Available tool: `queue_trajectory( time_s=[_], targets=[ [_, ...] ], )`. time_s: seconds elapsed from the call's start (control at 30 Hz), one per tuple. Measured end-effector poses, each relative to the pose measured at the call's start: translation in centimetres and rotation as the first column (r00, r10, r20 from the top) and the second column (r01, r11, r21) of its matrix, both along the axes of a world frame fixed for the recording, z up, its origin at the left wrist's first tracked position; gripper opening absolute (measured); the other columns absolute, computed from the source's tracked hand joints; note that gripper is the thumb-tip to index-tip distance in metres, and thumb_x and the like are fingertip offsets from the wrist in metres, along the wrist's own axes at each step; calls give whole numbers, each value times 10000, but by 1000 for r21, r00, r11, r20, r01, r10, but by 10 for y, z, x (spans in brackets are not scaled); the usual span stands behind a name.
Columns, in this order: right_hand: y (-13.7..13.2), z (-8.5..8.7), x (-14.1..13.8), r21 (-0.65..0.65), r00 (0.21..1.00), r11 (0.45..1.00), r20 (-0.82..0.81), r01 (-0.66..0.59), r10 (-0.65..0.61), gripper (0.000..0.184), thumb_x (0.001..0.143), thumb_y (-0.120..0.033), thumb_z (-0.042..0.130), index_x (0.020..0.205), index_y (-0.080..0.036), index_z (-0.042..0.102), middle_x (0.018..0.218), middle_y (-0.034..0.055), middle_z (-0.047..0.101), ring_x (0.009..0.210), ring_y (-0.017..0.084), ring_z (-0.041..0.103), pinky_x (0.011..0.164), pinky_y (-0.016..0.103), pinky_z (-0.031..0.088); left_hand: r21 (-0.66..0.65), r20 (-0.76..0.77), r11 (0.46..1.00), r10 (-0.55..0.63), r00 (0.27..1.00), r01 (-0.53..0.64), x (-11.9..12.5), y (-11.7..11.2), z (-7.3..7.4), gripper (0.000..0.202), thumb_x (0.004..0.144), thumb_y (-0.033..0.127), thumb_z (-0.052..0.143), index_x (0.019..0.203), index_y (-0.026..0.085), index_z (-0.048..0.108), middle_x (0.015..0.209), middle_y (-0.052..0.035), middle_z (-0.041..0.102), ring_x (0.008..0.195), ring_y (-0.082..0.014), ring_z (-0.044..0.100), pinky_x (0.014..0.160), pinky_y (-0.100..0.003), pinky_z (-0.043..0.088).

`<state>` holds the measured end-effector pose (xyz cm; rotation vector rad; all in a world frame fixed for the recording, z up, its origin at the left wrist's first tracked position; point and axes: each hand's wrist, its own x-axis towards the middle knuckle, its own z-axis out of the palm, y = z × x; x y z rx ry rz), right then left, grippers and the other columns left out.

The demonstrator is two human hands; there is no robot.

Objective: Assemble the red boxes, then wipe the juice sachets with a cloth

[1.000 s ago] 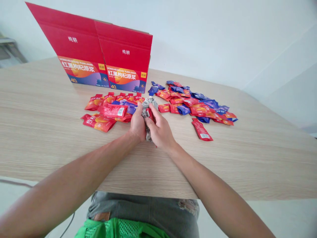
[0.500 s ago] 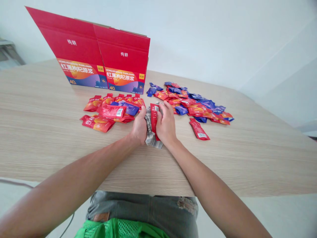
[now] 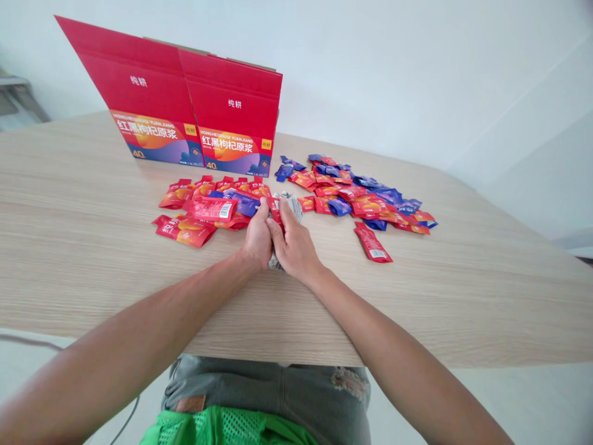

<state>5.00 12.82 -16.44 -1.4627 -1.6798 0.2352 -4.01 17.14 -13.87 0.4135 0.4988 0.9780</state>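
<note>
In the head view, near the middle of the frame, a person's left hand (image 3: 258,238) is cupping a striped cloth (image 3: 294,206) while the right hand (image 3: 297,247) is closing over a red pouch (image 3: 275,208), pressing it between both palms; fingers are wrapping snugly with little gap, though the lower ones are hiding from sight. The pouch is showing only a narrow strip, so its cap is impossible to check; squeezing too hard could be straining a seal and wetting the cloth. A loosely bunched cloth could also be letting the slick pouch slip. Left of centre, a cluster of pouches (image 3: 185,232) is lying close to the left hand, where a swinging knuckle could be knocking the overlapping ones askew. Behind it, upper left, a red box (image 3: 139,89) is standing; right of centre, a looser heap (image 3: 370,201) is spreading.
</note>
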Motion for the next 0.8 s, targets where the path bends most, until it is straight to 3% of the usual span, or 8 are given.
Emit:
queue_trajectory(
  time_s=[0.13,0.27,0.47,0.57,0.63,0.73,0.8],
  targets=[
    [-4,6,-1,8,999,1000,35,-4,4,653,1140,-492,436,1694,-174,574,1663,175,671,1540,361,660,1294,586,538,-61,-46,998,29,999,-32,0,1,4,550,1193,573,417,1098,199,809,991,-100,861,1122,-282,840,1054,-392,653],
    [-5,9,5,32,996,996,19,82,-83,554,1121,-409,424,1553,-211,709,1425,159,825,1221,368,831,1091,559,659,-147,-61,989,1,998,-10,1,0,13,614,1184,603,379,1249,174,813,1046,-126,873,1115,-320,849,1048,-452,669],
    [6,4,33,197,944,943,-251,267,-215,423,1127,-432,460,1433,-249,687,1427,162,804,1294,353,772,1136,569,608,-82,55,989,-116,992,120,5,-5,16,682,1170,650,351,1456,195,770,1240,-165,875,1229,-369,827,1143,-564,624],
    [15,-7,41,202,906,921,-338,333,-254,418,1108,-415,503,1464,-226,615,1271,161,815,1128,313,783,1048,527,632,-87,63,986,-141,988,146,7,-8,15,671,1177,633,348,1449,199,781,1225,-158,880,1224,-367,831,1136,-559,631],
    [19,-14,41,208,912,912,-295,353,-286,424,1074,-375,543,1452,-202,621,1222,165,787,1090,306,756,1009,510,637,-103,63,984,-136,989,142,8,-9,14,637,1184,595,352,1421,206,797,1196,-144,886,1184,-358,843,1115,-539,645],
    [18,-18,35,262,940,903,-125,340,-317,373,1049,-296,515,1325,-179,738,1271,198,735,1223,331,694,1109,552,594,-99,48,986,-129,990,133,8,-7,10,587,1186,553,382,1392,202,806,1174,-137,886,1114,-343,859,1086,-511,657],
    [15,-16,29,260,960,925,-23,277,-280,402,1076,-283,465,1284,-175,792,1228,195,736,1221,337,688,1144,573,571,-81,32,991,-104,994,106,7,-3,5,584,1181,561,405,1362,176,806,1148,-147,883,1082,-331,861,1072,-494,658]
  ],
)
